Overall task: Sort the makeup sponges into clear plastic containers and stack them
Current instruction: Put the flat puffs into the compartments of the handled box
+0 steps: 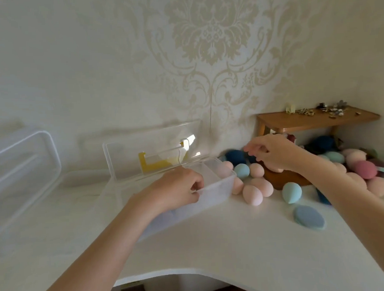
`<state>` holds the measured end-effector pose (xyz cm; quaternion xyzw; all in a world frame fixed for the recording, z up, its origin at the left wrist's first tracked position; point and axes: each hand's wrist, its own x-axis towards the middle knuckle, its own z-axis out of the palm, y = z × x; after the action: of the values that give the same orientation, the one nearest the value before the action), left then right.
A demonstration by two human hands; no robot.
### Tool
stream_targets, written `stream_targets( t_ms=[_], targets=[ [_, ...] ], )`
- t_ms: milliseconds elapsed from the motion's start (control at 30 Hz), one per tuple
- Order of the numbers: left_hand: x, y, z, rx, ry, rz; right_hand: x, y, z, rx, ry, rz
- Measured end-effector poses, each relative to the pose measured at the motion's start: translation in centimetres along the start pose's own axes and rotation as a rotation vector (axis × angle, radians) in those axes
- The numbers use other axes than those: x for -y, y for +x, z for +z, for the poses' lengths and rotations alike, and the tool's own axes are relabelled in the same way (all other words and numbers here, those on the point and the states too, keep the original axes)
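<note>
A clear plastic container (pixel 213 189) sits on the white table with its hinged lid (pixel 151 154) standing open; a pink sponge (pixel 223 169) shows inside at its far end. My left hand (pixel 177 188) grips the container's near rim. My right hand (pixel 269 154) hovers over the sponge pile with fingers loosely spread, and I see nothing in it. Pink sponges (pixel 252 194), light blue sponges (pixel 292 192) and dark blue sponges (pixel 235 157) lie scattered to the right of the container. A flat blue-grey sponge (pixel 308 217) lies nearer to me.
A second clear container (pixel 21 174) stands at the left, lid up. A small wooden shelf (pixel 314 120) holding small trinkets sits at the back right corner above more sponges (pixel 365 169). A brown wooden object (pixel 284 180) lies under the pile. The table's curved front edge (pixel 193 271) runs below.
</note>
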<state>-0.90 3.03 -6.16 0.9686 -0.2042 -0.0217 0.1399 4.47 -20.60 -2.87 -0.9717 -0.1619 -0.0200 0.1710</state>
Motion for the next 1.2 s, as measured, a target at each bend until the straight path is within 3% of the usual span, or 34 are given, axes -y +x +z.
stream_targets(
  t_ms=[100,133,267,467,600,767,900,1033,1133,1200],
  targets=[
    [-0.2,0.1,0.2,-0.018,-0.002,-0.023,0.8,-3.0,0.7,0.2,-0.117,0.017],
    [-0.4,0.0,0.2,-0.02,0.002,-0.027,1.0,-3.3,1.5,0.194,-0.167,0.026],
    [-0.5,-0.2,0.3,-0.007,-0.042,-0.039,2.0,-0.2,3.3,-0.058,-0.072,-0.028],
    [1.2,0.1,-0.8,0.058,-0.134,-0.07,2.5,6.3,5.7,0.2,-0.217,0.087],
    [1.6,0.4,-1.0,0.094,-0.168,-0.066,2.4,7.6,6.5,0.254,-0.269,0.176],
    [2.0,0.8,-0.9,0.115,-0.188,-0.053,1.0,7.7,6.6,0.046,-0.063,0.19],
    [2.0,0.2,-1.6,0.132,-0.165,-0.05,0.8,6.2,4.6,-0.225,0.114,0.044],
    [3.3,-1.9,-4.2,-0.061,-0.284,-0.106,4.5,4.2,1.7,-0.499,0.225,-0.12],
    [4.6,-3.5,-5.0,-0.062,-0.154,-0.156,8.8,2.5,1.8,-0.476,0.458,-0.233],
    [4.7,-4.2,-4.4,-0.031,-0.118,-0.179,11.2,1.5,3.2,-0.421,0.467,-0.271]
  ],
)
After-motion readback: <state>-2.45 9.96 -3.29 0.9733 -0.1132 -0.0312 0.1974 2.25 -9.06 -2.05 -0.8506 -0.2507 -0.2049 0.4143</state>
